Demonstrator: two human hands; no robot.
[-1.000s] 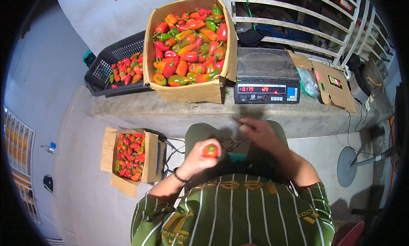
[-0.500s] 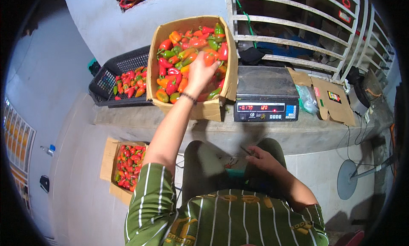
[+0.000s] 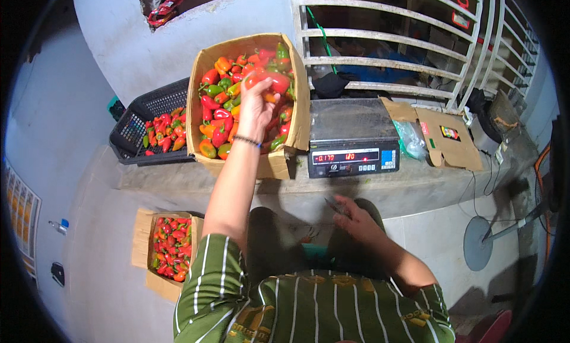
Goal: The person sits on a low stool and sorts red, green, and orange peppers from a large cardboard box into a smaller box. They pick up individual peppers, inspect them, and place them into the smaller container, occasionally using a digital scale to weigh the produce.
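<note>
My left hand (image 3: 256, 108) is over the large cardboard box (image 3: 237, 167), its fingers closed round red peppers (image 3: 276, 83) slightly smeared by motion. Red, orange and green peppers (image 3: 219, 120) fill the box below it. Lower right, above my lap, my right hand (image 3: 358, 219) is closed on a thin dark pointed tool (image 3: 333, 205), perhaps a small knife; its handle is hidden in the fingers.
Left of the box stands a black plastic crate (image 3: 126, 133) with small peppers. A digital scale (image 3: 354, 120) sits right of it, beside flattened cardboard (image 3: 460, 153) and a plastic bag (image 3: 409, 140). Lower left, another pepper box (image 3: 141, 239) rests on the floor. White bars (image 3: 386, 61) rise behind.
My left hand has come up out of the peppers with red ones in its grip. The whole view has shifted a little. My right hand still holds the dark tool.
</note>
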